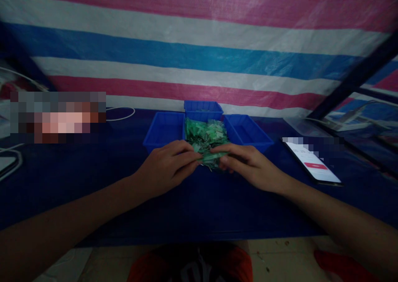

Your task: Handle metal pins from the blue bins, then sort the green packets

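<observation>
A heap of small green and clear plastic packets (207, 132) lies between blue bins at the middle of the table. At the heap's near side, my left hand (174, 161) pinches the left end of a green packet (213, 156). The fingers of my right hand (245, 162) are closed at the same packet's right end, thumb below and index finger above. What the packet contains is too dark and small to make out.
Blue bins stand left (164, 128), right (248, 130) and behind (203, 109) the heap. A lit phone (312, 161) lies to the right on the blue table (199, 215). White cables (121, 119) and a pixelated area are at the left. Striped sheeting (199, 58) hangs behind.
</observation>
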A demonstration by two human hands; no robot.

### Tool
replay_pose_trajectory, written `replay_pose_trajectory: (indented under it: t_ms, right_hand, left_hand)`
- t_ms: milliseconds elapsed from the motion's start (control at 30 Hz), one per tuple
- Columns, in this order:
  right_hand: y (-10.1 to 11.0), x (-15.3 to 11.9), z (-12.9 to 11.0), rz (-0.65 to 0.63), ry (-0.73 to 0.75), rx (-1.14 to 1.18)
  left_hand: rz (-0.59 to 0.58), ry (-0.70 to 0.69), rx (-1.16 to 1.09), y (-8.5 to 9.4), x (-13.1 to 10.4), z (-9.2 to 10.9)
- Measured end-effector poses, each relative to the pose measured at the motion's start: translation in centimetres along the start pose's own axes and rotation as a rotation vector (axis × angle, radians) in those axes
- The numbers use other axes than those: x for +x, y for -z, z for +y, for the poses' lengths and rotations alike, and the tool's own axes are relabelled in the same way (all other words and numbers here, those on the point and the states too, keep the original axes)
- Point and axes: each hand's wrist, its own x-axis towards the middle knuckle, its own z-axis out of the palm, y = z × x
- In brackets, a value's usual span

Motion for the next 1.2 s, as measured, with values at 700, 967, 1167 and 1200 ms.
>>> replay_pose_trajectory:
  t_ms: [700, 967, 1167, 1200]
  right_hand:
    - [-0.8, -0.1, 0.0, 0.07, -0.081, 0.021]
    - [-0.7, -0.3, -0.7, -0.069, -0.011, -0.02]
    - [-0.4, -0.3, -0.2, -0.013, -0.045, -0.044]
    - [-0.4, -0.2, -0.2, -0.016, -0.062, 0.004]
  left_hand:
    - [-0.13, 0.059, -0.38, -0.3, -0.1, 1.3]
    - [-0.15, 0.013, -0.351, -0.3, -0.1, 1.0]
    - [-0.063, 0.11, -0.278, -0.5, -0.1, 1.1]
    - [-0.051, 0.161, -0.279, -0.5, 0.0, 1.1]
